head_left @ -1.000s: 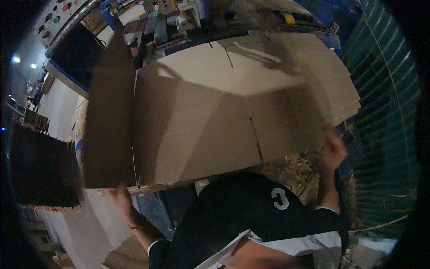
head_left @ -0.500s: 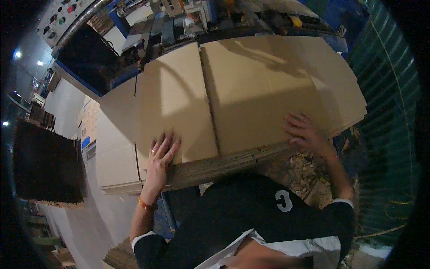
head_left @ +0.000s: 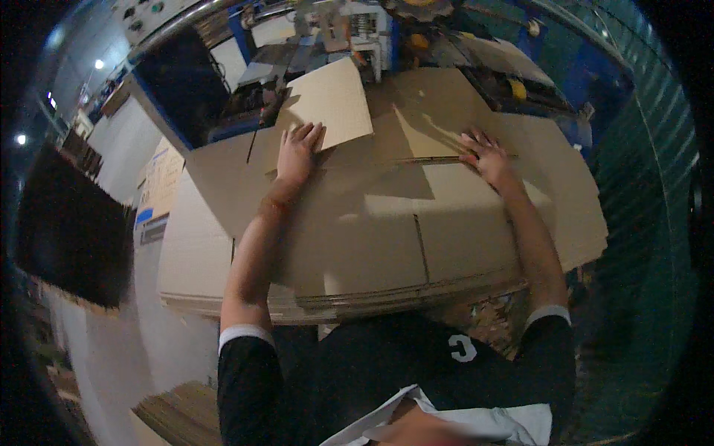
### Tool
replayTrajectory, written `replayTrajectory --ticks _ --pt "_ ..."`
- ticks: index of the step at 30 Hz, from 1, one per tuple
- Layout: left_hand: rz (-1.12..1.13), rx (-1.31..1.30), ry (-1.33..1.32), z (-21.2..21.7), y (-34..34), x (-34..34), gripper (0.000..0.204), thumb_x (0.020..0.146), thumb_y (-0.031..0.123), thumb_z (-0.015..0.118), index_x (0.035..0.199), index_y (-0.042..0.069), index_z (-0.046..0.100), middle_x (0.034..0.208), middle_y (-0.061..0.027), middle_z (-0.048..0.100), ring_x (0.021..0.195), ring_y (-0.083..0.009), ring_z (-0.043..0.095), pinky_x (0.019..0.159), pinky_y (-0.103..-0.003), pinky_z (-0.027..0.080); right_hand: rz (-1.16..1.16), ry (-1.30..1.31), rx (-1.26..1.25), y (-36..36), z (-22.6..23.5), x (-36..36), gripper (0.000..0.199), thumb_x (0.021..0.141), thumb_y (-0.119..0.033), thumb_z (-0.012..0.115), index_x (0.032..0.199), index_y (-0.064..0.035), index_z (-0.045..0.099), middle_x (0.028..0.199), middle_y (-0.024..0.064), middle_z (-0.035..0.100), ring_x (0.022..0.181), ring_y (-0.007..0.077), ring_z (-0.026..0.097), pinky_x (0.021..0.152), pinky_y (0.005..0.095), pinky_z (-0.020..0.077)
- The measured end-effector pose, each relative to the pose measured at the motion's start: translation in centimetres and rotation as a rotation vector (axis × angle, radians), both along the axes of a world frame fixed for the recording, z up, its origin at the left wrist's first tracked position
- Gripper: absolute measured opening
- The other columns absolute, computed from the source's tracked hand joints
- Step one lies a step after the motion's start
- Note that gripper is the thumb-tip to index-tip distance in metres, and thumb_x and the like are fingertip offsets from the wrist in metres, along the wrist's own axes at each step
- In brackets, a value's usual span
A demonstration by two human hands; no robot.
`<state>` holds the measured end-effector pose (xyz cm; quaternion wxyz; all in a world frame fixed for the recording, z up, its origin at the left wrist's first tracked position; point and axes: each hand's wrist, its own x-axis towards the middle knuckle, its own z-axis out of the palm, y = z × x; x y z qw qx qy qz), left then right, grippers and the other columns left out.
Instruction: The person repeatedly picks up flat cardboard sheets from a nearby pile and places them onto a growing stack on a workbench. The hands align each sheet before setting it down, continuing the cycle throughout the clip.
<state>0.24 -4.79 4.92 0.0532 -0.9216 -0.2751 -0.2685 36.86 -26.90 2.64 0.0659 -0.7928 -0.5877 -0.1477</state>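
We see the cardboard sheet point(head_left: 435, 115) on top of the cardboard stack point(head_left: 357, 256), its far edge up against the blue-framed machine point(head_left: 364, 37). Its pale left panel point(head_left: 335, 97) looks tilted up. Our left hand point(head_left: 299, 152) lies on that panel's near-left edge, fingers extended; we can't tell if it grips. Our right hand point(head_left: 485, 157) is open, fingers spread at the sheet's near edge, right side. Cardboard scraps point(head_left: 494, 316) sit below the stack; a green corrugated wall point(head_left: 639, 193) stands right.
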Motion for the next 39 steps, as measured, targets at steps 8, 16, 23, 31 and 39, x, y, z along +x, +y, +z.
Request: replayTrajectory --ticks 8,16,23,31,39 --pt "0.32 -0.102 0.007 0.6 -3.7 -3.5 0.065 0.079 0.027 0.06 0.135 0.007 0.032 0.137 -0.0157 0.036 0.128 -0.0338 0.031 0.103 -0.052 0.024 -0.128 0.11 -0.034 -3.8 3.3 -5.5 0.044 0.083 -0.028 0.056 0.124 -0.0124 0.051 0.128 0.0169 0.047 0.117 0.0323 0.046 0.097 0.0391 0.0351" --pt "1.312 -0.215 -0.494 -4.0 -14.2 -25.0 0.068 0.079 0.024 0.059 0.132 -0.008 0.029 0.135 -0.0257 0.034 0.128 -0.0368 0.03 0.105 -0.05 0.022 -0.751 0.358 0.252 -26.4 -0.2 -4.0 0.05 0.089 -0.037 0.043 0.13 -0.0087 0.044 0.128 0.0212 0.046 0.115 0.0344 0.047 0.097 0.0447 0.0344" --pt "1.169 -0.18 -0.547 -7.3 -15.5 -26.8 0.072 0.078 0.029 0.06 0.134 -0.004 0.029 0.138 -0.027 0.03 0.131 -0.0425 0.022 0.105 -0.053 0.017 -0.845 -0.147 -0.18 -30.3 -5.5 3.7 0.061 0.087 -0.052 0.043 0.119 -0.0016 0.052 0.114 0.0221 0.056 0.102 0.0346 0.055 0.081 0.047 0.0454" --pt "0.871 -0.281 -0.909 -5.1 -15.1 -27.2 0.071 0.078 0.021 0.063 0.136 -0.001 0.028 0.138 -0.0286 0.029 0.132 -0.0402 0.023 0.106 -0.05 0.017 -0.945 0.102 0.309 -29.0 -5.7 3.3 0.06 0.086 -0.052 0.047 0.112 0.0006 0.056 0.107 0.0218 0.059 0.098 0.0342 0.057 0.078 0.0467 0.0469" --pt "0.228 -0.271 -1.759 1.7 -13.5 -25.5 0.066 0.083 -0.004 0.049 0.14 -0.001 0.016 0.146 -0.0191 0.018 0.132 -0.03 0.026 0.103 -0.038 0.03 -0.917 0.092 0.674 -28.3 -4.8 3.6 0.059 0.084 -0.052 0.051 0.105 0.0027 0.059 0.1 0.0215 0.062 0.094 0.0339 0.059 0.075 0.0464 0.0484"
